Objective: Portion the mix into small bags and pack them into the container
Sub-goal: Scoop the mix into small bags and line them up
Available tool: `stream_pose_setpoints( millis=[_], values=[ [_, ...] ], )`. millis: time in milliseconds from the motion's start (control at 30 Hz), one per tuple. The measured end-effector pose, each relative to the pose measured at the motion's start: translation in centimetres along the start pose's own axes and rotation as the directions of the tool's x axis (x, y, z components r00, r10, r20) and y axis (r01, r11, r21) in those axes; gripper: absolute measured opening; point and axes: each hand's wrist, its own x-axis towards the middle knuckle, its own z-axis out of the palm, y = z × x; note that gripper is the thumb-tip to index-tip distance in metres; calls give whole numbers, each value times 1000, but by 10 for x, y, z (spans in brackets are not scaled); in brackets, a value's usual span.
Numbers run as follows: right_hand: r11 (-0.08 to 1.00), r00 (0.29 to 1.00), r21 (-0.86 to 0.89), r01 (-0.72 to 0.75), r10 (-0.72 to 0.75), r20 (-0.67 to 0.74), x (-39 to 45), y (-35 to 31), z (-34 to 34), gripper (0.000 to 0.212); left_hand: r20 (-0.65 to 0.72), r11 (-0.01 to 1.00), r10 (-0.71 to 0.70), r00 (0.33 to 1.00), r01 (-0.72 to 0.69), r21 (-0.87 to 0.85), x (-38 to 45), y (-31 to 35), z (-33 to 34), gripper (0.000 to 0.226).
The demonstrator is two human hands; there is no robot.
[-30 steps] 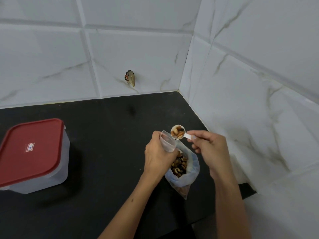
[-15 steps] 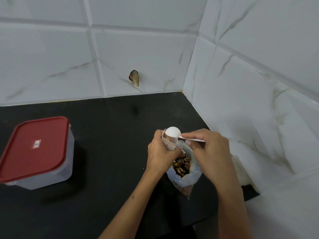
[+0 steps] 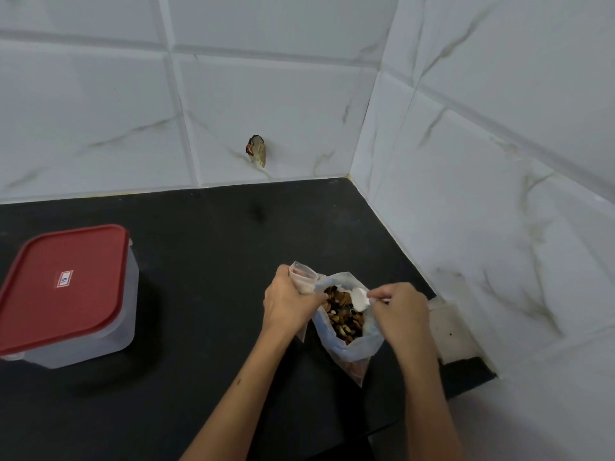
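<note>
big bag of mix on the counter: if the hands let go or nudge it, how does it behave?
The large bag of mix is probably floppy: its thin clear film is creased and the mouth sags open. It may slump or tip, since the left hand appears to steady its rim beside the small bag. It likely sits bottom-heavy, with the mix piled inside, where the right hand dips the white scoop.

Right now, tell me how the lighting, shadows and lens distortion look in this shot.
Head view: light is soft and even with no hard glare; the red-lidded container throws a faint shadow toward the camera on the black counter; the wide-angle lens bows the wall tile seams; the hands and the scoop look slightly soft, the mix in the large bag readable but coarse.
</note>
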Motion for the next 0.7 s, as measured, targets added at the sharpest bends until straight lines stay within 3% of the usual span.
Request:
stream_pose_setpoints(
  millis=[100, 200, 300, 367, 500, 700],
  values=[
    [994, 998, -87, -67, 65, -18, 4, -3, 20, 31, 67, 993, -113, 991, 114, -7, 3, -7, 4, 53],
    [993, 999, -115, -16, 11, -42, 4, -6, 33, 30, 133, 971, -203, 970, 217, -99, 3, -14, 10, 57],
    [992, 1000, -123, 8, -8, 1, 6, -7, 37, 29, 188, 937, -223, 956, 264, -227, 3, -16, 12, 37],
    [996, 999, -92, 23, -19, 38, 8, -4, 36, 28, 212, 906, -235, 949, 292, -305, 3, -16, 13, 26],
    [997, 992, -27, 66, -62, 114, 12, 4, 30, 20, 224, 866, -288, 931, 353, -355, 3, -17, 13, 27],
    [984, 997, 176, -26, 12, 82, 14, 5, 36, 21, 282, 836, -245, 928, 349, -423, 1, -13, 15, 18]
  ],
)
